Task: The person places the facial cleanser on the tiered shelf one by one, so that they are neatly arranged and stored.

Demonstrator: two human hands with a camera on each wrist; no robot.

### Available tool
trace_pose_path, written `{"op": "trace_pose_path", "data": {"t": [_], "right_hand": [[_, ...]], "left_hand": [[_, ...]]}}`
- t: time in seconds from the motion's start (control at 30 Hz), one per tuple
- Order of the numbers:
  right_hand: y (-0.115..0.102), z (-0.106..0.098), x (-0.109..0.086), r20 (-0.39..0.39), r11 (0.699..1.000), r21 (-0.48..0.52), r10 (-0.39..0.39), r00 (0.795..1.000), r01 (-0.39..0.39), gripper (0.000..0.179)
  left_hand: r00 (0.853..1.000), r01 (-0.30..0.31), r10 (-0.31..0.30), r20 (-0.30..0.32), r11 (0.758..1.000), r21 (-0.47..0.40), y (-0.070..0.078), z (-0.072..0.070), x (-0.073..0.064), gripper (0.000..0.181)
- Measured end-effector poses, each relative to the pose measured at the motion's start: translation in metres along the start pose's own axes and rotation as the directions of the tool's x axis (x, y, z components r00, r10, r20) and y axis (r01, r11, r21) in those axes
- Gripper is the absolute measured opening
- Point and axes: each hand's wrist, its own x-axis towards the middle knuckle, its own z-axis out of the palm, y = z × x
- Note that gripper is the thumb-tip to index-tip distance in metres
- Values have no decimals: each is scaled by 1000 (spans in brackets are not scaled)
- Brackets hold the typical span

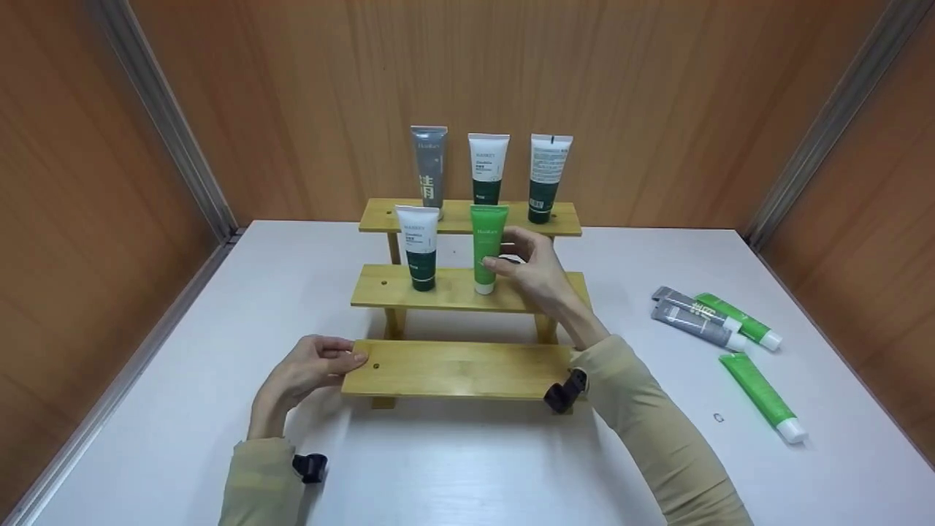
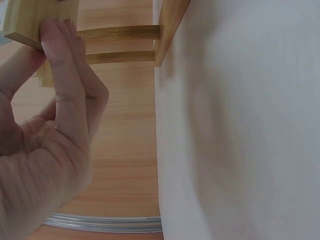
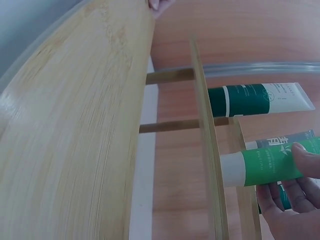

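Tan sleeves (image 1: 650, 427) lay nearest, and the left hand (image 1: 303, 371) pinched the left end of the lowest shelf (image 1: 460, 371) of a wooden rack (image 1: 394, 321). Its right hand counterpart (image 1: 539, 272) gripped a green tube (image 1: 487, 235) upright on the middle shelf (image 1: 454, 287), beside a white-and-dark-green tube (image 1: 421, 245).

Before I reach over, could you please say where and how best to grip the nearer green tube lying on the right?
I'd pinch the nearer green tube mid-body, from above, across its width: it lies flat with both long sides free.
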Motion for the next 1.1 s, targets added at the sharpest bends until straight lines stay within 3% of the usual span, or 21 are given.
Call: {"op": "trace_pose_path", "data": {"t": [0.23, 0.5, 0.73, 1.1], "right_hand": [[3, -6, -9, 16, 998, 16, -54, 998, 54, 50], [12, -31, -37, 7, 992, -56, -114, 993, 114, 49], [32, -70, -71, 1, 978, -165, -126, 992, 124, 47], [72, -154, -134, -34, 930, -332, -181, 983, 160, 45]], "left_hand": [[1000, 9, -9, -8, 1000, 8, 0, 0, 0, 63], [1000, 12, -12, -6, 1000, -1, 0, 0, 2, 63], [1000, 14, -14, -11, 1000, -5, 0, 1, 2, 60], [1000, 24, -24, -12, 1000, 3, 0, 0, 4, 60]]}}
